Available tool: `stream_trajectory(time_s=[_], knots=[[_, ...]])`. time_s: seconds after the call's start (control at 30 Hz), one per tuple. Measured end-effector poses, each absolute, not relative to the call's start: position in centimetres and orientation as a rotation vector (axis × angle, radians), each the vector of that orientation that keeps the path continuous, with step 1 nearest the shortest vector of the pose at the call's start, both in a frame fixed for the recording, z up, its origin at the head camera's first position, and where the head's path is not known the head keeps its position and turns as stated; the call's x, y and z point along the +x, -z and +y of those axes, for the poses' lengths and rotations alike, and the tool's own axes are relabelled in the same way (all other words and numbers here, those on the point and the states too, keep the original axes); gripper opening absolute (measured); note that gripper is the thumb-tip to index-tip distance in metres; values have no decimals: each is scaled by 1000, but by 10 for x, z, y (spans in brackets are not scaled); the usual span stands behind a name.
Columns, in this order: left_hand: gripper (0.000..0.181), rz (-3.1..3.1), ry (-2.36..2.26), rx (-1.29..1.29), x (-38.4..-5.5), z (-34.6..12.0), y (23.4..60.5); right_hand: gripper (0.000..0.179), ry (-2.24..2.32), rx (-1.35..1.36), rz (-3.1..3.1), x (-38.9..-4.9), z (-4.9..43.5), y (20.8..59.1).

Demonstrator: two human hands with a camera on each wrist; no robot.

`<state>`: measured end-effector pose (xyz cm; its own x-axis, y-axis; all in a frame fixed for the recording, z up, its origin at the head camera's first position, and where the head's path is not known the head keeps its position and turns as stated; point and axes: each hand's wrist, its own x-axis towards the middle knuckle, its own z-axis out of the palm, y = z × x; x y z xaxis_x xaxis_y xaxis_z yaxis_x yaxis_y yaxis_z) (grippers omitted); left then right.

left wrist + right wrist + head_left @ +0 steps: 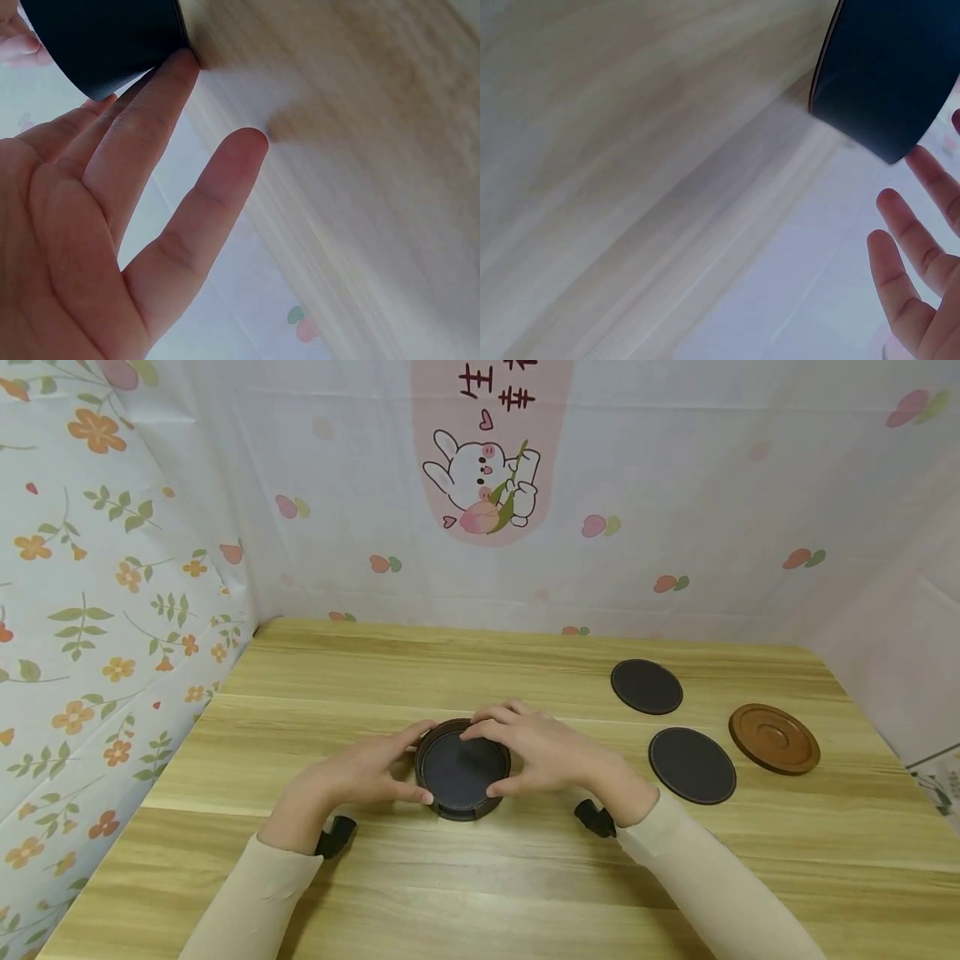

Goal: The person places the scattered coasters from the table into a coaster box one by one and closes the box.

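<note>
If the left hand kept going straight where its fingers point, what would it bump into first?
Most likely the round black holder. The left hand is right beside it, and one fingertip seems to touch its wall, though exact depth is hard to judge.

Cloth-screened corner | room type unclear | wood-grain table (465,885) | floral cloth (112,568) | rabbit-print cloth (300,452)
</note>
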<state>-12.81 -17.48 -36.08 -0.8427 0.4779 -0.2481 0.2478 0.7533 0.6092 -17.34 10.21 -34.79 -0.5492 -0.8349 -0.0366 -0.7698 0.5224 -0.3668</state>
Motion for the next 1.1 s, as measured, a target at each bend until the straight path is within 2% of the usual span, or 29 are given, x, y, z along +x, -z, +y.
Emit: stream_trajectory(time_s=[1.1], knots=[[100,2570,-815,570,-128,-176,363,63,530,-1226,2705,-177,188,341]])
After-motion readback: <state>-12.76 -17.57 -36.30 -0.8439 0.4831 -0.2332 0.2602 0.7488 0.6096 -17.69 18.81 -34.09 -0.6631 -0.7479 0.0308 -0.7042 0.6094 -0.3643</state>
